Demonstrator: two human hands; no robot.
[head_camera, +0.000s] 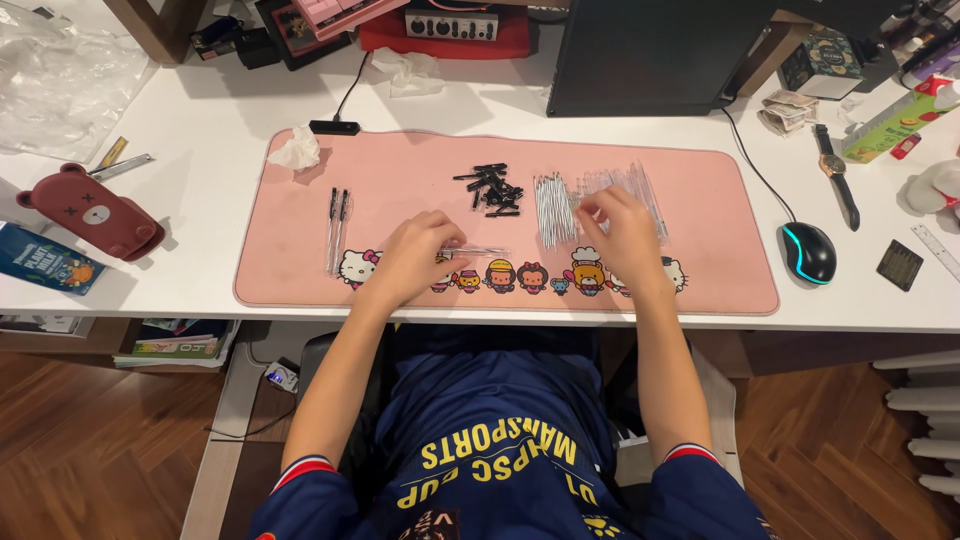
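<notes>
My left hand (418, 252) rests on a pink desk mat (700, 290) and grips a clear pen barrel (480, 251) that sticks out to its right. My right hand (620, 228) reaches over a pile of clear pen barrels (645, 185), fingers curled on them; whether it holds one I cannot tell. Beside that hand lies a bunch of thin pen refills (552, 205). A heap of small black pen caps (492, 189) sits at the mat's middle back. Two assembled pens (337, 228) lie side by side at the mat's left.
A crumpled tissue (297, 151) lies on the mat's back left corner. A computer mouse (808, 252), a wristwatch (835, 172) and a ruler (935, 250) lie to the right. A brown bear-shaped case (95, 212) sits at the left. A dark monitor (650, 55) stands behind.
</notes>
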